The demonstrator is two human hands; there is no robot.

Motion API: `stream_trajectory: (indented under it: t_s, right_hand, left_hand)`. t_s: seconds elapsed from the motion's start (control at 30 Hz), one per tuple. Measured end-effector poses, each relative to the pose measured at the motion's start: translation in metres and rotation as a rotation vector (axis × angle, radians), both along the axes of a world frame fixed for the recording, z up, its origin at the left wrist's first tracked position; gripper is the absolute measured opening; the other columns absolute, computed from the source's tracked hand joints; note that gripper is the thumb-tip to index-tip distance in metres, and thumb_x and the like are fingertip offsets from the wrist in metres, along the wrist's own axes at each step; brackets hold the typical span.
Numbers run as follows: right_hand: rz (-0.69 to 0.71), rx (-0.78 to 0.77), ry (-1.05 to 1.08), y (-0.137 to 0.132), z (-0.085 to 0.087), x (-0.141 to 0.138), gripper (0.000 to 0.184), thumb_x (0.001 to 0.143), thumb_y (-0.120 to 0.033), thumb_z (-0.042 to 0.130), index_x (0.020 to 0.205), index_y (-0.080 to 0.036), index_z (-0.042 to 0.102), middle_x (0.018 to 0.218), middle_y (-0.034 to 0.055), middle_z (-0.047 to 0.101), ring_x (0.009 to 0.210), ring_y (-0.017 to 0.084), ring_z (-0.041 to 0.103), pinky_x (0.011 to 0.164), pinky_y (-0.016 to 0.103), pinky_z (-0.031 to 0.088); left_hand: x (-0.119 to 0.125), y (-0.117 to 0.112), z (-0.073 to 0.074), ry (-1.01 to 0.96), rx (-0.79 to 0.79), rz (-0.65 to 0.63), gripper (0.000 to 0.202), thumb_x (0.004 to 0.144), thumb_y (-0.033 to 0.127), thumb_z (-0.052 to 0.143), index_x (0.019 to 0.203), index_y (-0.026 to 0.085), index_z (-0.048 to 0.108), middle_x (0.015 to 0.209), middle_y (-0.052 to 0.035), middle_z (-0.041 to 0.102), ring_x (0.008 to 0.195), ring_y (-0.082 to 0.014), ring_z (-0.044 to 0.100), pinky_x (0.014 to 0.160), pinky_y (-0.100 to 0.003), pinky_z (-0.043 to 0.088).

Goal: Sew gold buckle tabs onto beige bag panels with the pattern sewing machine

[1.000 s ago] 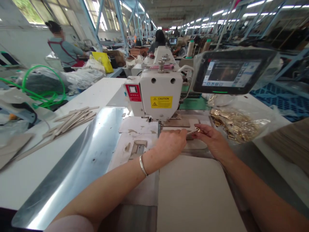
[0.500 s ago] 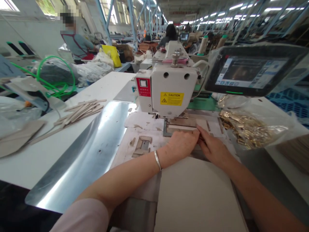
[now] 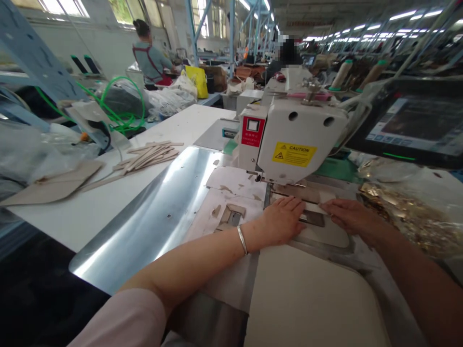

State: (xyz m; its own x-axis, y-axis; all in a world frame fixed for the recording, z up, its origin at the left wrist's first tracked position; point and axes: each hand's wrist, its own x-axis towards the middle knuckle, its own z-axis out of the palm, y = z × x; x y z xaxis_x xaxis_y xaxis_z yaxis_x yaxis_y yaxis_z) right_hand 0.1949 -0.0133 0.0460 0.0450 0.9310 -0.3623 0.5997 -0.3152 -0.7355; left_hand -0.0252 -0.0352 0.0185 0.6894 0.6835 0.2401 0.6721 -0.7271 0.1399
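My left hand [image 3: 284, 221] lies flat, fingers outstretched, on a beige panel [image 3: 336, 237] beneath the white head of a sewing machine [image 3: 302, 132]. To its right, my right hand [image 3: 349, 215] has thumb and fingers pinched at the right end of a pale narrow strip [image 3: 313, 207]. That strip runs across the panel just above a dark rectangular opening [image 3: 314, 219]; its left part goes under my left fingers. A metal clamp edge [image 3: 267, 195] shows left of the panel. Nearer me lies a large beige piece [image 3: 311, 299] with a rounded corner.
A shiny metal plate [image 3: 144, 212] spreads to the left, with loose beige strips [image 3: 152, 156] on the white table [image 3: 202, 115] beyond. A bag of gold-coloured metal parts [image 3: 401, 207] sits at right, below a control screen [image 3: 415, 120]. Another person [image 3: 150, 60] works far left.
My hands have moved apart: the right one shifted rightward, and the left one flattened out from a bent grip. The whole view has swung, so the surroundings appear further right.
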Motion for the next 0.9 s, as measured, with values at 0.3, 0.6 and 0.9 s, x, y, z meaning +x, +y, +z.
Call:
stream_trajectory:
  t_s: [0.3, 0.6, 0.9]
  right_hand:
    - [-0.09, -0.047, -0.012, 0.024, -0.003, -0.021, 0.034, 0.068, -0.05, 0.073, 0.075, -0.019, 0.059, 0.055, -0.0029, 0.044, 0.05, 0.01, 0.038, 0.044, 0.02, 0.016]
    - [0.016, 0.084, -0.065, 0.036, -0.027, -0.007, 0.034, 0.066, -0.051, 0.07, 0.07, -0.018, 0.063, 0.056, 0.0004, 0.055, 0.054, 0.013, 0.047, 0.048, 0.022, 0.034]
    - [0.004, -0.018, -0.262, 0.038, -0.009, -0.01, 0.035, 0.075, -0.047, 0.074, 0.071, -0.018, 0.055, 0.049, -0.0013, 0.054, 0.039, 0.008, 0.037, 0.04, 0.022, 0.024]
  left_hand:
    - [-0.001, 0.01, -0.027, 0.003, 0.097, 0.097, 0.062, 0.102, 0.047, 0.044, 0.147, 0.004, 0.042, 0.153, -0.015, 0.045, 0.142, -0.026, 0.042, 0.119, -0.038, 0.029]
    - [-0.002, 0.006, -0.024, 0.042, 0.09, 0.133, 0.061, 0.102, 0.049, 0.043, 0.145, 0.005, 0.047, 0.153, -0.0157, 0.045, 0.143, -0.0266, 0.041, 0.119, -0.039, 0.03]
    - [0.005, 0.011, -0.019, 0.014, 0.024, 0.149, 0.055, 0.1, 0.04, 0.047, 0.141, 0.003, 0.049, 0.151, -0.0176, 0.048, 0.141, -0.0294, 0.043, 0.117, -0.041, 0.031]
